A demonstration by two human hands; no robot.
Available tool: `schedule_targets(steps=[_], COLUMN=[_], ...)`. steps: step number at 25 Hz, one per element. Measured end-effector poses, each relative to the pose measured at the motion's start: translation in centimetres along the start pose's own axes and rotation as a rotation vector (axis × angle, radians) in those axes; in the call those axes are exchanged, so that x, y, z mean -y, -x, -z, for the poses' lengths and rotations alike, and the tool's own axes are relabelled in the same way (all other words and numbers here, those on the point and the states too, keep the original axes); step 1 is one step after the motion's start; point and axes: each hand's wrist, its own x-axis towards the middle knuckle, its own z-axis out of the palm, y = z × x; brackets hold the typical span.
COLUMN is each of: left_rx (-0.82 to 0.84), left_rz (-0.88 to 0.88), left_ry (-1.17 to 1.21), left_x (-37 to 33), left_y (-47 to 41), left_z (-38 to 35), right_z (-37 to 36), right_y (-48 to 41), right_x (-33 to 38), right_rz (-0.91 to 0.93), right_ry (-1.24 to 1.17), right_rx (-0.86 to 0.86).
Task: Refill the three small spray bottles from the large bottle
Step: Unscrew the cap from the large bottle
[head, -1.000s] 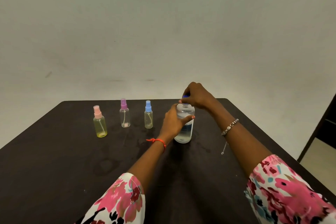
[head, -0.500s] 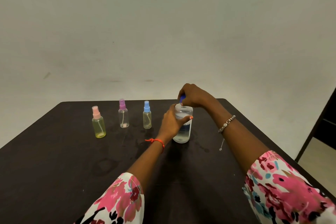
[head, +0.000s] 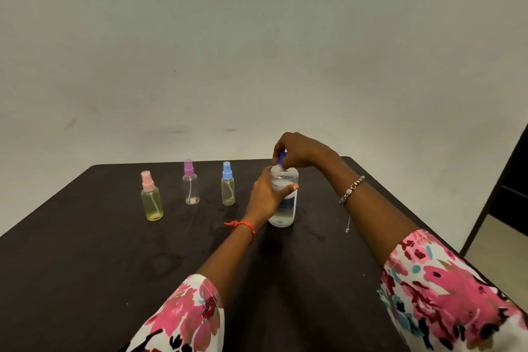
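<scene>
A large clear bottle (head: 285,203) with a label stands upright on the dark table (head: 85,251), partly filled with clear liquid. My left hand (head: 265,194) grips its body from the left. My right hand (head: 300,150) pinches the blue cap (head: 282,158) on its neck from above. To the left stand three small spray bottles in a row: a yellowish one with a pink top (head: 152,197), a clear one with a purple top (head: 191,183) and one with a blue top (head: 228,184). All three wear their spray heads.
Faint wet marks show on the table around the bottles. A pale wall rises behind the table's far edge. At the far right a dark door frame (head: 508,180) stands beside a strip of light floor.
My hands stay on the large bottle and its cap. The right hand has shifted slightly around the cap. The view has drifted a little; the small bottles have not moved.
</scene>
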Motion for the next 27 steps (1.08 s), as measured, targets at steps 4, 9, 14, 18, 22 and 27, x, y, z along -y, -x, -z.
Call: schedule_targets(steps=[4,9,14,18,22,27], left_rx=[-0.003,-0.002,-0.002,-0.028,-0.021,-0.023], left_rz=[-0.022,0.015,0.014,0.002,0.002,0.105], left_ry=[0.028,-0.021,0.008,-0.001,-0.003,0.064], left_x=[-0.1,-0.3,-0.1,0.1,-0.1,-0.5], left_y=[0.2,0.2,0.0,0.1,0.3,0.7], left_z=[0.1,0.0,0.1,-0.2,-0.3,-0.4], right_z=[-0.7,-0.1,0.0,-4.5,-9.4,-11.8], right_y=[-0.4,0.7,3.0,5.2,6.9,7.8], right_x=[-0.2,-0.3,-3.1,-6.8,-9.1,-10.4], right_rz=[-0.057,0.012,-0.045,-0.250,-0.321,-0.334], right_ry=[0.047,-0.048,-0.554,-0.658,-0.641,-0.608], right_rx=[-0.108,-0.072,-0.350,-0.416,-0.360,-0.393])
